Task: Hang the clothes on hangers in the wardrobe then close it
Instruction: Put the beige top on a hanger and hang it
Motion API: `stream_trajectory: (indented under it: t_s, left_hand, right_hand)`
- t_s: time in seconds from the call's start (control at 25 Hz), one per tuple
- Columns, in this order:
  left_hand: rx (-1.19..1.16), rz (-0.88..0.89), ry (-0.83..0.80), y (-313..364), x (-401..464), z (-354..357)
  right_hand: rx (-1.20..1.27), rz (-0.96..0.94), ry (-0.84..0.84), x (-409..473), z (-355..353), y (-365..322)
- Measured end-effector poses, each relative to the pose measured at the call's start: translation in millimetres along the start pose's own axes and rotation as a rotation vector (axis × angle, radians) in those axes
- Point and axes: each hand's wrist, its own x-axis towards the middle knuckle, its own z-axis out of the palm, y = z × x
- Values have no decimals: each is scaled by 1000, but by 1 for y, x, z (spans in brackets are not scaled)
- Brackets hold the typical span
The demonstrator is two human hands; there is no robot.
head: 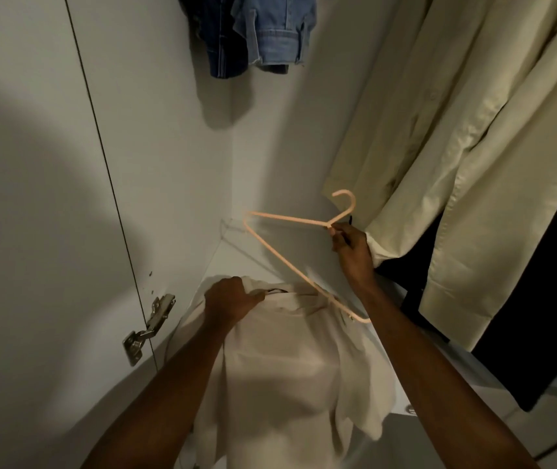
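A pale cream shirt [290,363] hangs down in front of me over the wardrobe floor. My left hand [231,301] grips its collar at the top left. My right hand [351,247] pinches a peach plastic hanger [278,253] at the neck just below its hook. The hanger is tilted, and its lower right end pokes into the shirt's neck opening near the right shoulder.
Cream garments [466,137] hang at the right inside the wardrobe, with dark clothing [540,299] beside them. Denim pieces [256,32] hang at the top centre. The white side wall and a metal door hinge [150,328] are at the left.
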Motion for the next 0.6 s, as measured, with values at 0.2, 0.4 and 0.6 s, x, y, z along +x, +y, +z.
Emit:
stream_trajectory:
  t_s: [0.2, 0.4, 0.6]
  left_hand:
    - [-104, -196, -47, 16, 2, -8]
    - [-117, -137, 30, 14, 7, -4]
    - [-144, -58, 227, 10, 8, 1]
  right_hand:
    - [545, 136, -94, 16, 27, -7]
    - [767, 245, -87, 34, 52, -5]
    - [863, 385, -89, 41, 76, 15]
